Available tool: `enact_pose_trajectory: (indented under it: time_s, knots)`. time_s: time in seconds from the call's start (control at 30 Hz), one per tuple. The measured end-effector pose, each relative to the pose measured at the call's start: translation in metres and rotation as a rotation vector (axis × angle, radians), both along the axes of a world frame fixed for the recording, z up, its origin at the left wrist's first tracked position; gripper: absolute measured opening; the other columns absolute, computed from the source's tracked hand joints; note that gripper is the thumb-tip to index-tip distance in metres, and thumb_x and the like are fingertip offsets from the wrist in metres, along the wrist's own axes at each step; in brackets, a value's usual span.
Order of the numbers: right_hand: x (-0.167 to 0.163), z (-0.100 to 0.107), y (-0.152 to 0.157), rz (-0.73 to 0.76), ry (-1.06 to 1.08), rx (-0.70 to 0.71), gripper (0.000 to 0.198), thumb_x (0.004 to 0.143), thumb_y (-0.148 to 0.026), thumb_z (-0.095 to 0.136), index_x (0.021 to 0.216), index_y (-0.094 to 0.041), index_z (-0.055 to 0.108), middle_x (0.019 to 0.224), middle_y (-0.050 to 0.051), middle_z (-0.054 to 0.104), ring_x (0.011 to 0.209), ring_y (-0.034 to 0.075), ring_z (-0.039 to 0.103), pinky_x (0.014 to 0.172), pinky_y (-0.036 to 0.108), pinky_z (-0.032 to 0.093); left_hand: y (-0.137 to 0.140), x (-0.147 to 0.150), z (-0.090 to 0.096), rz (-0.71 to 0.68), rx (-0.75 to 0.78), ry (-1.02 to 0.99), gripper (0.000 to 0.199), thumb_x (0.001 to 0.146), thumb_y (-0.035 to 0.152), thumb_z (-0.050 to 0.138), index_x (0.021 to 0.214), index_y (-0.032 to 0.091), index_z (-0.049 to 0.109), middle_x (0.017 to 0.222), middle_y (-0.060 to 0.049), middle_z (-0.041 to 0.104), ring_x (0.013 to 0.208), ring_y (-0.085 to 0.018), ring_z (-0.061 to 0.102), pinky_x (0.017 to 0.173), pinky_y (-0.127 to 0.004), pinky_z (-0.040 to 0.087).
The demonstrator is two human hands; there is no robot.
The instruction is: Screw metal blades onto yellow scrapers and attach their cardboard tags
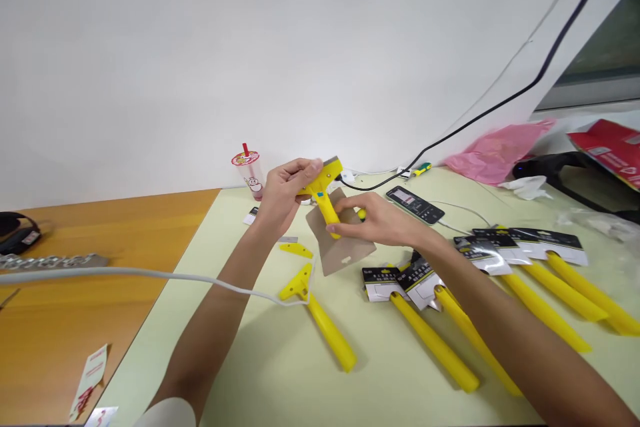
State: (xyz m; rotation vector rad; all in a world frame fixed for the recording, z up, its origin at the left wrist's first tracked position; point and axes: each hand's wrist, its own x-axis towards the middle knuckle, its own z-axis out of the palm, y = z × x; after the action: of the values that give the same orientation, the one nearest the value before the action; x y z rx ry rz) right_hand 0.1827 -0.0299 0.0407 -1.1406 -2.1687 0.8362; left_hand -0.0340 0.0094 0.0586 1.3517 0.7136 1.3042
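Note:
Raised over the table is a yellow scraper [326,203] with a metal blade edge along its head. My left hand [287,190] pinches one end of that head between thumb and fingers. The fingers of my right hand [377,219] close on the lower end of its handle. Beneath them lies a brown-grey card [345,250] with a slot, partly covered by the right hand. Nearer me, another yellow scraper [325,320] lies on the table, its detached yellow head cover [296,250] and a small blade [288,239] just beyond it.
Several packaged yellow scrapers [433,340] lie at the right. Behind them are a phone [415,205], a pink plastic bag [500,150] and a black cable [480,113]. A lidded cup [251,177] stands by the wall. A grey cable [150,273] crosses before my left forearm.

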Motion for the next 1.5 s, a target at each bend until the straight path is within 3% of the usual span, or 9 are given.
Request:
enact_pose_trajectory:
  time_s: [0.17, 0.3, 0.4, 0.57, 0.77, 0.9, 1.03, 1.2, 1.5]
  knots:
    - [0.025, 0.008, 0.007, -0.051, 0.065, 0.01, 0.038, 0.095, -0.057, 0.072, 0.087, -0.021, 0.082, 0.088, 0.003, 0.074, 0.076, 0.018, 0.059, 0.069, 0.032, 0.041, 0.05, -0.028, -0.026, -0.062, -0.342, -0.246, 0.02, 0.106, 0.027, 0.065, 0.113, 0.011, 0.077, 0.083, -0.004, 0.063, 0.067, -0.01, 0.057, 0.063, -0.02, 0.053]
    - [0.04, 0.007, 0.012, -0.108, 0.032, -0.032, 0.041, 0.093, -0.062, 0.075, 0.086, -0.022, 0.083, 0.088, 0.004, 0.074, 0.076, 0.019, 0.06, 0.066, 0.033, 0.039, 0.083, -0.048, -0.061, 0.13, -0.522, -0.315, 0.056, 0.09, -0.008, 0.048, 0.141, 0.005, 0.067, 0.109, -0.014, 0.076, 0.091, -0.012, 0.072, 0.086, -0.018, 0.062]
    - [0.038, 0.003, 0.014, -0.071, -0.005, -0.089, 0.041, 0.093, -0.063, 0.074, 0.085, -0.023, 0.082, 0.086, 0.003, 0.072, 0.07, 0.017, 0.056, 0.061, 0.032, 0.037, 0.091, -0.05, -0.075, 0.139, -0.539, -0.293, 0.067, 0.087, -0.01, 0.048, 0.15, 0.006, 0.062, 0.129, -0.018, 0.077, 0.12, -0.016, 0.076, 0.107, -0.021, 0.061]
    - [0.029, -0.008, 0.019, 0.069, -0.032, -0.143, 0.041, 0.092, -0.063, 0.072, 0.081, -0.024, 0.077, 0.08, 0.0, 0.064, 0.068, 0.016, 0.05, 0.058, 0.031, 0.035, 0.087, -0.046, -0.076, 0.014, -0.351, -0.148, 0.033, 0.097, 0.001, 0.06, 0.126, 0.006, 0.074, 0.121, -0.019, 0.08, 0.128, -0.022, 0.075, 0.118, -0.029, 0.056]
    - [0.029, -0.012, 0.02, 0.088, -0.026, -0.176, 0.039, 0.093, -0.061, 0.072, 0.081, -0.024, 0.078, 0.079, 0.0, 0.061, 0.067, 0.015, 0.048, 0.057, 0.031, 0.034, 0.085, -0.056, -0.074, -0.011, -0.219, 0.155, 0.028, 0.099, 0.037, 0.077, 0.109, 0.011, 0.074, 0.092, -0.012, 0.077, 0.082, -0.018, 0.077, 0.088, -0.035, 0.065]
    - [0.028, -0.01, 0.018, 0.122, -0.022, -0.15, 0.042, 0.093, -0.063, 0.071, 0.081, -0.023, 0.078, 0.081, 0.001, 0.063, 0.07, 0.016, 0.049, 0.058, 0.03, 0.035, 0.095, -0.07, -0.084, 0.115, -0.097, 0.602, 0.037, 0.102, 0.052, 0.064, 0.1, 0.015, 0.071, 0.077, -0.004, 0.065, 0.062, -0.014, 0.056, 0.06, -0.028, 0.047]
    - [0.028, -0.009, 0.018, 0.141, -0.036, -0.127, 0.042, 0.094, -0.063, 0.07, 0.082, -0.023, 0.078, 0.081, 0.002, 0.066, 0.07, 0.017, 0.052, 0.059, 0.03, 0.036, 0.117, -0.082, -0.099, 0.239, -0.081, 0.933, 0.036, 0.08, 0.052, 0.081, 0.078, 0.017, 0.071, 0.071, -0.004, 0.063, 0.069, -0.018, 0.055, 0.061, -0.029, 0.039]
    - [0.03, -0.01, 0.018, 0.165, -0.055, -0.165, 0.04, 0.094, -0.061, 0.072, 0.084, -0.023, 0.081, 0.084, 0.001, 0.069, 0.07, 0.016, 0.053, 0.059, 0.03, 0.037, 0.154, -0.088, -0.11, 0.167, -0.138, 1.075, 0.031, 0.053, 0.037, 0.092, 0.061, 0.019, 0.069, 0.067, -0.006, 0.069, 0.07, -0.02, 0.057, 0.06, -0.029, 0.037]
    - [0.028, -0.009, 0.016, 0.205, -0.021, -0.221, 0.039, 0.093, -0.06, 0.073, 0.081, -0.023, 0.077, 0.08, -0.001, 0.063, 0.068, 0.014, 0.045, 0.059, 0.03, 0.033, 0.173, -0.104, -0.119, -0.064, -0.117, 1.092, 0.03, 0.052, 0.037, 0.093, 0.069, 0.017, 0.079, 0.074, -0.007, 0.075, 0.07, -0.018, 0.053, 0.061, -0.029, 0.037]
